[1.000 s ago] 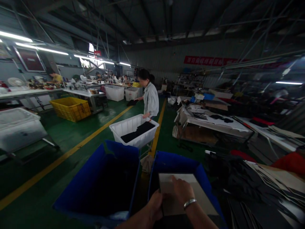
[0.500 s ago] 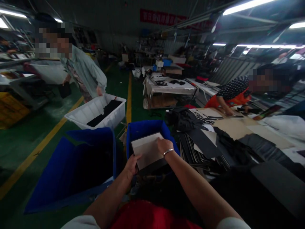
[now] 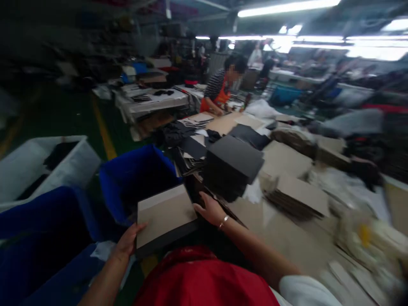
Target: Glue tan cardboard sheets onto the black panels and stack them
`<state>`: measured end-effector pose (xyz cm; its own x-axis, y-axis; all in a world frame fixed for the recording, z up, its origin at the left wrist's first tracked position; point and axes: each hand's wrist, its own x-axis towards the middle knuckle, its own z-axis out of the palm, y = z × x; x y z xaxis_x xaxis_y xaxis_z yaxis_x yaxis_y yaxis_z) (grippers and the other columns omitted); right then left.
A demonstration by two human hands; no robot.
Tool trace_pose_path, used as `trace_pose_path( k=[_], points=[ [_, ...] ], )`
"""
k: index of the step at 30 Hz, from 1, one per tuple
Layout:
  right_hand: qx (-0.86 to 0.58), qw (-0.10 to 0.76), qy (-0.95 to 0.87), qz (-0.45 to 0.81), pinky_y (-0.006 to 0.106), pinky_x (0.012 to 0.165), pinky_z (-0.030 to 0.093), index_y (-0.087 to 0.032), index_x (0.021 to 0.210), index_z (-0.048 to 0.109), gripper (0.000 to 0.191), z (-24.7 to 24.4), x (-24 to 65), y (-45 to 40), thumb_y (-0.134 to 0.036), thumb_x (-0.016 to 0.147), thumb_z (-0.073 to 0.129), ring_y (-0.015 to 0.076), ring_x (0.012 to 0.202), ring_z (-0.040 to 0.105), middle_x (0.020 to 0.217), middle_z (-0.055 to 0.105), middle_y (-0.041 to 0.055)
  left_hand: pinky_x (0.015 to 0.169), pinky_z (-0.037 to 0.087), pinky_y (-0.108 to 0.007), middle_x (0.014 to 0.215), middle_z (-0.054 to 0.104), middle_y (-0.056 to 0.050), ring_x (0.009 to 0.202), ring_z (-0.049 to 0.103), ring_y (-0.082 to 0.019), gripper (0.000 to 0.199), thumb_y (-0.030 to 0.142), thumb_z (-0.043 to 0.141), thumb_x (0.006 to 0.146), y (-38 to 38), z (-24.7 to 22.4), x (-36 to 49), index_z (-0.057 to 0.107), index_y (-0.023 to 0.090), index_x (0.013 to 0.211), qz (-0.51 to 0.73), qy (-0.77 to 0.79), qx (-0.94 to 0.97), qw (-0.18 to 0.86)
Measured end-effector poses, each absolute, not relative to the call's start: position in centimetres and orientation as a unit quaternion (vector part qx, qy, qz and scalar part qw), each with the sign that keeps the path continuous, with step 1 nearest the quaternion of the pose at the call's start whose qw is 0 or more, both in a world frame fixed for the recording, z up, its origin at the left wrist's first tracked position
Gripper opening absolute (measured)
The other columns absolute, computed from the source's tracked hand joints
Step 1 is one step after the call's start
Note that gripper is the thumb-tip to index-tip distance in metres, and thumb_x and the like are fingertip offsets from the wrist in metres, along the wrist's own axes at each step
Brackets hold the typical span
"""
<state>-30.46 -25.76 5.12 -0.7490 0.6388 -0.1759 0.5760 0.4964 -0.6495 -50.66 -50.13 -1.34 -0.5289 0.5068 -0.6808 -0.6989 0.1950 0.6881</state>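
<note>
My left hand grips the left edge of a flat stack of beige-topped boards with dark sides, thumb on top. The stack is held low in front of my red apron, near the blue bin. At the stack's right edge, my right hand has its fingers apart and holds nothing that I can see. A bracelet is on that wrist. Beyond my right hand, a tall stack of black boards sits on the worktable.
Another blue bin and a white bin are at the left. More beige board stacks and plastic wrapping lie on the table at the right. Across it, a person in an orange apron leans over the work.
The view has swung right. The board stack has moved out from over the blue bin towards me. My right hand has left its top and opened beside its right edge.
</note>
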Motion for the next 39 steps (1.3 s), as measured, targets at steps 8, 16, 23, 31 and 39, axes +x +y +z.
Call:
trace_pose_path(
  k=[8, 16, 23, 31, 39],
  points=[
    [-0.475, 0.223, -0.375, 0.764, 0.031, 0.068, 0.053, -0.014, 0.097, 0.059, 0.052, -4.3, -7.6, -29.6, -0.035, 0.053, 0.078, 0.0166, 0.067, 0.064, 0.078, 0.068, 0.0026, 0.062, 0.056, -0.034, 0.084, 0.072, -0.011, 0.072, 0.07, -0.026, 0.04, 0.015, 0.071, 0.069, -39.1, -5.0, -33.8, 0.057, 0.012, 0.107, 0.441, 0.568, 0.06, 0.692],
    [-0.636, 0.327, -0.421, 0.558, 0.034, 0.075, 0.056, -0.018, 0.11, 0.056, 0.041, -6.7, 5.5, -23.2, -0.034, 0.073, 0.062, 0.0198, 0.085, 0.067, 0.1, 0.07, 0.0069, 0.066, 0.055, -0.028, 0.097, 0.069, -0.01, 0.076, 0.069, -0.017, 0.029, 0.015, 0.062, 0.08, -29.7, -4.6, -26.5, 0.056, 0.016, 0.108, 0.466, 0.548, 0.078, 0.69],
    [-0.809, 0.124, -0.462, 0.342, 0.03, 0.083, 0.05, -0.006, 0.115, 0.057, 0.043, -9.2, 10.4, -17.9, -0.021, 0.075, 0.058, 0.0236, 0.099, 0.063, 0.11, 0.065, 0.0188, 0.06, 0.052, -0.025, 0.084, 0.069, -0.007, 0.065, 0.067, -0.014, 0.017, 0.016, 0.06, 0.082, -34.0, -9.3, -27.5, 0.057, 0.015, 0.098, 0.378, 0.627, 0.003, 0.681],
    [-0.781, -0.007, -0.599, 0.178, 0.038, 0.108, 0.025, -0.013, 0.139, 0.038, 0.056, -7.7, 6.0, -15.8, -0.026, 0.085, 0.048, 0.0269, 0.132, 0.033, 0.147, 0.031, 0.016, 0.06, 0.05, -0.024, 0.08, 0.068, -0.006, 0.062, 0.066, -0.014, 0.015, 0.013, 0.06, 0.081, -35.5, -12.0, -29.8, 0.057, 0.015, 0.095, 0.359, 0.656, -0.032, 0.664],
    [-0.626, -0.136, -0.756, 0.131, 0.04, 0.109, 0.02, -0.016, 0.144, 0.029, 0.06, -10.6, 0.4, -13.5, -0.045, 0.092, 0.034, 0.0244, 0.139, 0.017, 0.153, 0.021, 0.0102, 0.061, 0.051, -0.024, 0.079, 0.066, -0.006, 0.062, 0.065, -0.013, 0.015, 0.011, 0.056, 0.083, -35.5, -11.4, -28.8, 0.055, 0.013, 0.098, 0.374, 0.651, -0.051, 0.658]
  ],
)
